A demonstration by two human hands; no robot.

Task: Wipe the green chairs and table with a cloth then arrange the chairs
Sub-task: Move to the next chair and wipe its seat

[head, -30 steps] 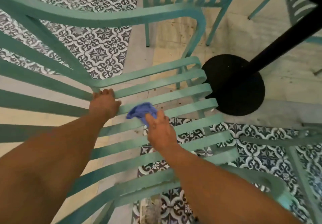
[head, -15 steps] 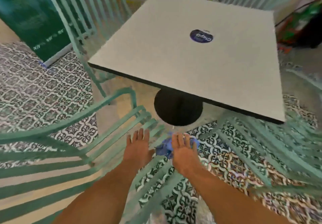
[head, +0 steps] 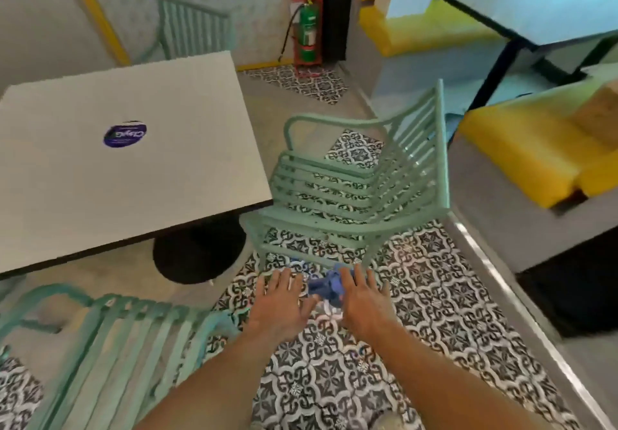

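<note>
Over the tiled floor [head: 418,322], your right hand [head: 364,299] loosely grips the blue cloth [head: 326,284] and your left hand [head: 279,306] is spread open; the cloth could slip before reaching the green chair [head: 351,195] just ahead

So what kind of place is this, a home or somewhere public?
Probably a café or small eatery: a square white pedestal table with a round blue sticker, matching mint-green slatted metal chairs, yellow cushioned bench seating and a green fire extinguisher by the wall.

Fire extinguisher [head: 307,33] (green), yellow cushions [head: 521,159], patterned floor tiles [head: 434,296]
</note>
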